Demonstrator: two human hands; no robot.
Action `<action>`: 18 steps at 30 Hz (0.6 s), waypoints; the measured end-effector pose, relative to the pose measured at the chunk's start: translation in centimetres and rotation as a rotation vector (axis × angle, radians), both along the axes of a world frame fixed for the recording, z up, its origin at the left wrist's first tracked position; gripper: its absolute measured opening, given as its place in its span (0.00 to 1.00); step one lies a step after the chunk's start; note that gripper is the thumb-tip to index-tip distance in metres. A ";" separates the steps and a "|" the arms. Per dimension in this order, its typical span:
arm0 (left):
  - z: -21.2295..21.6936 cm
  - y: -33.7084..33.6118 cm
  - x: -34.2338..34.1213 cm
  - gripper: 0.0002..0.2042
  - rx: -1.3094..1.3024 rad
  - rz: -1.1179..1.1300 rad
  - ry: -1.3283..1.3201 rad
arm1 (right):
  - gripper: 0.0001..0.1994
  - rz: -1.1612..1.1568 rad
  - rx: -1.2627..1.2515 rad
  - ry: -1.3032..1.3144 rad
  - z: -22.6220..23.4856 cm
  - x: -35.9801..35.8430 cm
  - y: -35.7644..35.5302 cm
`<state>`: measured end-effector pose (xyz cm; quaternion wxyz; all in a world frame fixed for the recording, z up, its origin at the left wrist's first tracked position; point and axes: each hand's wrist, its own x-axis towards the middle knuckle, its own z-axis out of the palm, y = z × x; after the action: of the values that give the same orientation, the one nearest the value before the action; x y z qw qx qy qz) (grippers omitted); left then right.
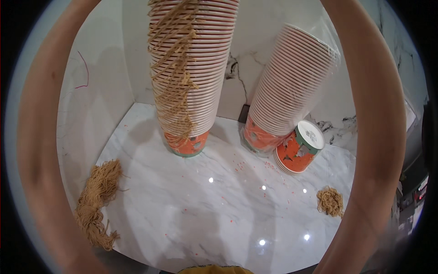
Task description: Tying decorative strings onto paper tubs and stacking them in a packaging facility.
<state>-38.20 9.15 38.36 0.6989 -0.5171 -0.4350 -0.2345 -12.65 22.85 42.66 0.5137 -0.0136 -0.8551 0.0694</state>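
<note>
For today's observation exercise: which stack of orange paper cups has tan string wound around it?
The tall upright left stack of orange paper cups; the leaning plastic-wrapped stack has none.

Both forearms rise past the upper edge, so neither hand nor its fingers can be seen, nor what they hold. The tall cup stack (191, 73), wound with tan string (171, 86), is cut off by that same edge, so its top is out of view. Right of that stack, the leaning stack in a clear sleeve (287, 86) hides the lower part of a dark patch on the wall. Below the tall stack, a yellowish thing (214, 270) at the lower edge shows too little to identify. The worktop (219, 210) runs out behind the arms.
</note>
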 end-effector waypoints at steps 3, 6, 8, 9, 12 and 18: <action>0.0 0.1 0.1 0.03 -0.092 -0.162 0.045 | 0.12 -0.029 -0.060 0.025 -0.3 0.2 0.2; -1.0 1.5 -0.7 0.03 -0.020 -0.086 0.025 | 0.13 -0.027 -0.094 0.042 -1.8 -0.3 1.2; -1.2 0.5 0.1 0.03 -0.070 -0.114 -0.131 | 0.14 -0.034 -0.112 0.055 -2.1 0.5 0.2; -1.3 -0.4 0.1 0.03 -0.061 -0.116 -0.190 | 0.14 -0.019 -0.131 0.060 -2.1 0.2 -0.3; -1.1 -1.8 0.7 0.05 -0.013 -0.164 -0.302 | 0.13 0.027 -0.130 0.040 -1.0 -0.3 1.9; 1.0 1.6 0.0 0.08 0.173 -0.234 -0.535 | 0.13 0.052 -0.142 0.050 -1.2 -0.8 1.9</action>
<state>-38.21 10.77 39.33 0.5692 -0.4220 -0.5194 -0.4776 -13.47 24.72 41.48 0.5307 -0.0261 -0.8349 0.1434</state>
